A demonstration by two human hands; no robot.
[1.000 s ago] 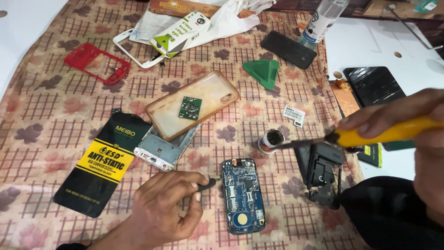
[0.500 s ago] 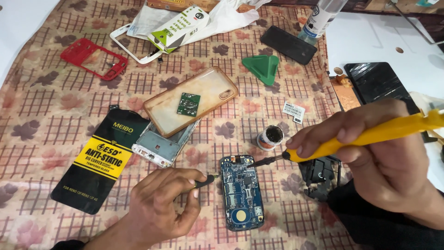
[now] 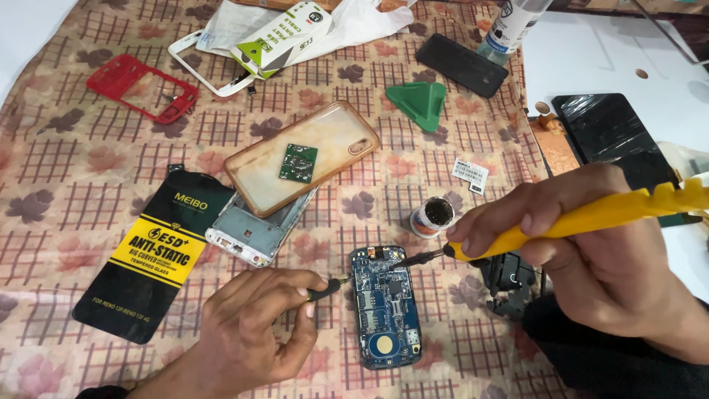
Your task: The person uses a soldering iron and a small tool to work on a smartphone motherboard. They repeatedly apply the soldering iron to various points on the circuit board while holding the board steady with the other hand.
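A blue phone circuit board (image 3: 385, 310) lies on the patterned cloth near the front edge. My right hand (image 3: 591, 255) grips a yellow-handled soldering iron (image 3: 591, 218), whose dark tip touches the upper part of the board. My left hand (image 3: 247, 336) pinches a thin dark tool (image 3: 332, 287) with its point at the board's left edge. A small round tin (image 3: 433, 216) of dark paste stands just above the board, beside the iron's tip.
Around lie a clear phone case (image 3: 303, 157) with a small green board inside, a silver phone frame (image 3: 255, 229), a black-and-yellow packet (image 3: 148, 262), a red frame (image 3: 142, 87), a green triangular pick (image 3: 419, 103), a black phone (image 3: 461, 65) and a dark screen (image 3: 617, 137).
My right hand has carried the soldering iron left from the tin down onto the blue board. My left hand has stayed by the board's left edge.
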